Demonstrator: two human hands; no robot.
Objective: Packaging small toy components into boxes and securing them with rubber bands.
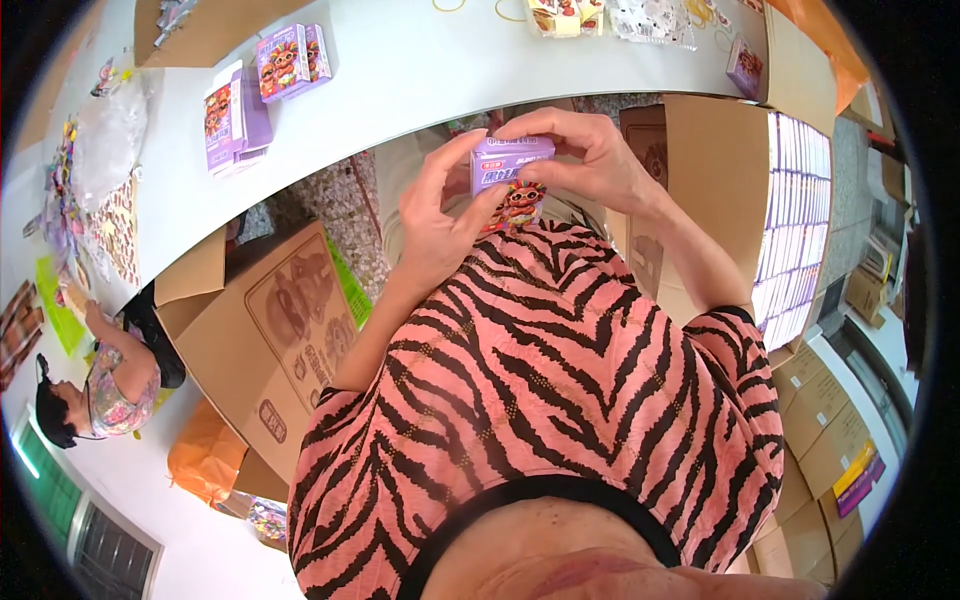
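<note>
Between my two hands, in front of my chest, is a small purple printed carton (pixel 522 200) with cartoon figures on its front. My left hand (pixel 440 205) grips its left side, the thumb lying across the front face. My right hand (pixel 585 155) holds the upper right, with thumb and fingers at the top end by the flap. Whether the flap is fully closed I cannot tell, and the carton's back is hidden. Past my hands on the white table lie more purple cartons, some flat or partly folded (pixel 238 120) and others boxed up (pixel 290 62).
A large cardboard box (pixel 715 190) at my right holds rows of cartons (pixel 795 220). Another open cardboard box (pixel 285 340) stands at my left. Plastic bags (pixel 655 22) and a single carton (pixel 744 66) lie on the white table (pixel 420 60). Another person (pixel 120 385) works at the far left.
</note>
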